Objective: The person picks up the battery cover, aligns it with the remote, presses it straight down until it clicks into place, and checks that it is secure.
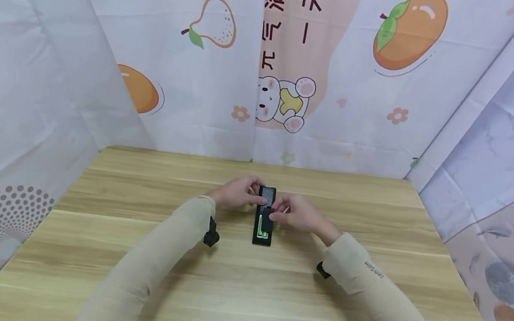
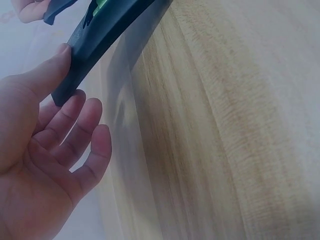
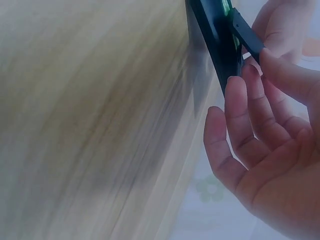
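A black remote control lies back side up on the wooden table, its long side pointing away from me. Green-and-white batteries show in its uncovered compartment at the near end. With thumb and fingers my left hand grips the far end of the remote, as the left wrist view also shows. My right hand pinches a small black battery cover over the compartment. In the right wrist view the cover stands tilted, apart from the remote's body along most of its length.
The light wooden table reaches to a white printed cloth behind it, with more cloth hanging at both sides. Dark wrist-camera mounts sit under both sleeves.
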{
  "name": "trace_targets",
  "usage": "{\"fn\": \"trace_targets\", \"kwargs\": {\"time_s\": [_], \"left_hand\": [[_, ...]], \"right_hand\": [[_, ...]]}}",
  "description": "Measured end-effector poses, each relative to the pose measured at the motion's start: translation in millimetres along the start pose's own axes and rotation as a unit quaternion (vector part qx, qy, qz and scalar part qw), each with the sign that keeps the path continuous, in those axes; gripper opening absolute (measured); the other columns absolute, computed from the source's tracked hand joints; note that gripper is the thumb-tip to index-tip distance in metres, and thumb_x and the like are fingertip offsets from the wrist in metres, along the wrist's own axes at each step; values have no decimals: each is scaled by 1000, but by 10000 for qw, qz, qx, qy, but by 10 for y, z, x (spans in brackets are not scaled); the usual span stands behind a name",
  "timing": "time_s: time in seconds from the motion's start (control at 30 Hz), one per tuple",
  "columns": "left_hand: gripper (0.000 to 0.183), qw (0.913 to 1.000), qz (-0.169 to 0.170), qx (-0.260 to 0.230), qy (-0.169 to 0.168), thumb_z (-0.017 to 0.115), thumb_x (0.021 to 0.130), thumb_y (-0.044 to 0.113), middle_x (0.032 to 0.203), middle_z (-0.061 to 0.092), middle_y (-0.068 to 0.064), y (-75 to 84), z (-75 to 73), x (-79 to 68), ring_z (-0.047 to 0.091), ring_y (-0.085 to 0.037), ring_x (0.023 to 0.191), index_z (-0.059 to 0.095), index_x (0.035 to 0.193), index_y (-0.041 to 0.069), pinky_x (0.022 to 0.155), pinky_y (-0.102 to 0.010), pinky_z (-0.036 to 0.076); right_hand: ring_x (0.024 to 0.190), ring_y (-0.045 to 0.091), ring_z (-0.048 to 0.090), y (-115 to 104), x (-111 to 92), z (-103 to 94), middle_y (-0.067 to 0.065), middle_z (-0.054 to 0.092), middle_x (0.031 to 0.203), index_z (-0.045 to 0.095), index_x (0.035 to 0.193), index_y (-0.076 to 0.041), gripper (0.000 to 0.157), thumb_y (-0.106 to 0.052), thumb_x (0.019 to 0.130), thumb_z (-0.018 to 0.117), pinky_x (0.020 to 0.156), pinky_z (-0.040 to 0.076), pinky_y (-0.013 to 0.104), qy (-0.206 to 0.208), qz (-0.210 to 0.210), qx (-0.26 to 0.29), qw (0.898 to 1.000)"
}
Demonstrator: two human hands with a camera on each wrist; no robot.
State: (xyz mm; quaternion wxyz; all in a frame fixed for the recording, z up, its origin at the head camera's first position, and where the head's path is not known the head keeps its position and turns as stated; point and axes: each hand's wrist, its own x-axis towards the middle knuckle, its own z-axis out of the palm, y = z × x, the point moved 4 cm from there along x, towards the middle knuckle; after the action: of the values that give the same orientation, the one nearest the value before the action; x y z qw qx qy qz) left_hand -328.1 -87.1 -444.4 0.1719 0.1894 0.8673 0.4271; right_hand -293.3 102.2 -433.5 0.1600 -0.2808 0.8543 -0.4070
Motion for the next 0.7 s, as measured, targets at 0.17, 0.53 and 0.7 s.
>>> {"fn": "trace_targets", "kwargs": {"time_s": [0.17, 0.53, 0.7], "left_hand": [[46, 10000, 9, 50, -11, 74, 95, 23, 106, 63, -8, 19, -7, 1, 62, -19, 87, 55, 134, 5, 73, -29, 50], [45, 9999, 74, 124, -1, 74, 96, 22, 107, 64, -9, 32, -7, 5, 63, -19, 88, 56, 133, 5, 76, -30, 51], [44, 9999, 103, 116, -26, 74, 95, 22, 107, 65, -9, 41, -6, 8, 64, -19, 87, 56, 132, 5, 76, -30, 51]], "right_hand": [[77, 14, 66, -2, 21, 20, 3, 69, 87, 67, 99, -1, 15, -10, 91, 77, 69, 55, 29, -4, -42, -104, 9999], [80, 14, 67, -18, 17, 43, 2, 70, 89, 68, 100, -3, 16, -13, 92, 77, 72, 56, 30, -35, -190, -235, 9995], [79, 13, 67, -25, 8, 57, 2, 70, 89, 68, 101, -3, 16, -13, 93, 76, 72, 57, 31, -63, -169, -231, 9996]]}}
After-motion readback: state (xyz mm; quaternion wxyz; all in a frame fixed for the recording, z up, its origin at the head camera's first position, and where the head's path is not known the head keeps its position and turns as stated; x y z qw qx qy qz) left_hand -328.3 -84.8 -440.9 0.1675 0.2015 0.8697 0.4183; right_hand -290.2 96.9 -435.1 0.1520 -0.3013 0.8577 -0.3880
